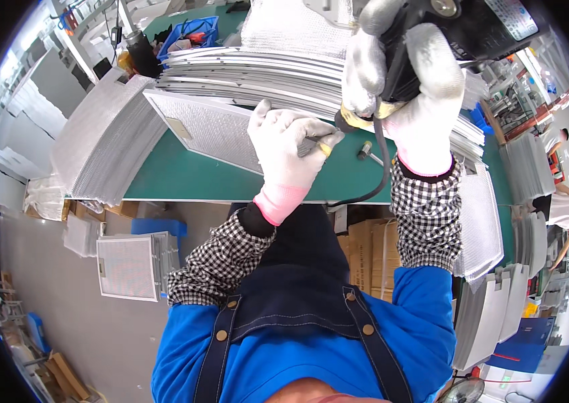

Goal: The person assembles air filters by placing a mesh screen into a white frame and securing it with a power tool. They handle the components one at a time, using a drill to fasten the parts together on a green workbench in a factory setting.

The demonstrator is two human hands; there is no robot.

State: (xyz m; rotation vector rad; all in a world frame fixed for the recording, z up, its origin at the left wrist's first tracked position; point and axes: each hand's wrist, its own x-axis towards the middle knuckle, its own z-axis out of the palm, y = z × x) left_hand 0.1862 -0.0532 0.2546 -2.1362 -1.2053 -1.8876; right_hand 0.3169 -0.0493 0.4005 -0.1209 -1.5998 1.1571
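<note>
Filter panel (214, 131) lies flat on the green table (183, 176), its near corner under my left hand (289, 144). I see that hand closed, pinching a small yellow-tipped piece (323, 148). My right hand (402, 74) is wrapped tight around a black power tool (462, 23). Behind, a blue bin (193, 32) holds tangled cables.
</note>
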